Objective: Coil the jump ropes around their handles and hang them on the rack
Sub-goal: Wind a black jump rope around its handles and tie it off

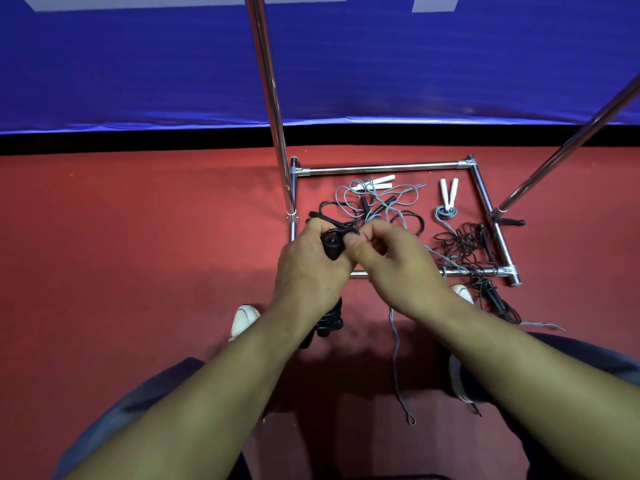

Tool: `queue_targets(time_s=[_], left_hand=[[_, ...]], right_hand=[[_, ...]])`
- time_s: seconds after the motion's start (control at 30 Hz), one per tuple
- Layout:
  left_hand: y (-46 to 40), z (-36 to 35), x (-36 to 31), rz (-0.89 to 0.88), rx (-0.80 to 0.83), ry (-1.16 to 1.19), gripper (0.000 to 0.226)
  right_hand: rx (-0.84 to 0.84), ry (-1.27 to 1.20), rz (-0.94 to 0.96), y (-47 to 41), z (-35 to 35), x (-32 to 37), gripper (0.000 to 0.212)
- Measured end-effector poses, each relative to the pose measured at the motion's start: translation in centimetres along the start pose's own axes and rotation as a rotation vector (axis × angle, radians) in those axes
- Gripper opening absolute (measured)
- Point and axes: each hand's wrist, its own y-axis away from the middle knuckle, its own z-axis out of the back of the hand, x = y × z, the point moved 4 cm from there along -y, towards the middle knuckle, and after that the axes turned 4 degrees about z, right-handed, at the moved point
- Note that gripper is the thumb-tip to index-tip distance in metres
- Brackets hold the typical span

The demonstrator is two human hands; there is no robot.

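i see my left hand (309,268) wrapped around a pair of black plastic jump-rope handles (331,247), fingers curled tight on them, with a thick bundle of coiled black cord (329,320) hanging below the wrist. my right hand (398,265) sits just beside it, thumb and fingertips pinched together on the thin black rope (349,233) at the top of the handles.

both hands hover over the chrome tube rack base (381,169), a rectangular frame lying on the red carpet floor (138,237). i count two shiny upright poles (273,98) rising from it, one at the left, one slanting at the right.

inside the frame i count two pairs of white handles: one pair (381,181) lying loose with a tangled grey rope (381,199), another pair (449,194) with its grey cord wound small at the base. a tangle of black rope (460,244) spills over the frame's right corner, and one black handle (510,222) lies outside the right rail. a grey cord (396,358) trails toward me between my two white shoes (244,320).

a blue banner wall (138,64) stands behind.
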Motion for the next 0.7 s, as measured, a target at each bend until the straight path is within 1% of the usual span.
queue_targets(time_s=[0.07,0.1,0.17,0.2,0.23,0.27,0.3,0.37,0.4,0.47,0.53,0.57,0.63,0.7], left_hand=[[0.4,-0.3,-0.4,-0.095,-0.024,-0.042,0.013],[0.7,-0.5,-0.6,-0.139,-0.030,-0.069,0.016],[1.2,-0.9,-1.0,-0.191,-0.066,-0.129,0.022],[1.3,-0.8,-1.2,-0.221,-0.105,-0.172,0.022],[1.3,-0.6,-1.3,-0.251,-0.141,-0.205,0.020],[1.0,-0.4,-1.2,-0.272,-0.155,-0.212,0.019],[0.6,-0.2,-1.0,-0.269,-0.134,-0.186,0.018],[-0.3,0.3,-0.3,-0.192,-0.046,-0.104,0.022],[-0.6,0.6,-0.1,-0.167,-0.040,-0.093,0.026],[-0.6,0.9,-0.2,-0.159,-0.085,-0.132,0.028],[-0.4,1.2,-0.7,-0.142,-0.116,-0.172,0.022],[-0.2,1.4,-0.9,-0.113,-0.119,-0.188,0.019],[0.7,2.2,-1.3,-0.053,-0.136,-0.181,0.014],[1.8,2.8,-2.6,-0.053,-0.152,-0.151,0.009]], right_hand=[[-0.058,-0.052,-0.100,-0.1,0.4,-0.6,0.022],[-0.073,-0.045,-0.130,0.0,0.5,-0.8,0.019],[-0.067,-0.041,-0.131,0.3,0.4,-0.6,0.015],[-0.062,-0.087,-0.126,0.4,0.3,-0.4,0.016],[-0.053,-0.178,-0.136,0.3,0.2,-0.1,0.019],[-0.032,-0.320,-0.177,0.2,0.2,-0.1,0.024],[0.005,-0.508,-0.266,0.1,0.2,-0.1,0.026],[0.108,-0.876,-0.511,0.1,0.1,-0.2,0.029],[0.153,-0.963,-0.582,0.1,0.2,-0.1,0.028],[0.202,-0.993,-0.578,0.3,0.7,0.5,0.021],[0.174,-1.000,-0.505,0.6,1.7,1.8,0.011],[0.153,-0.978,-0.472,1.0,2.5,2.5,0.010],[0.121,-0.888,-0.417,2.4,4.0,3.8,0.019],[0.121,-0.870,-0.379,3.8,5.4,5.5,0.026]])
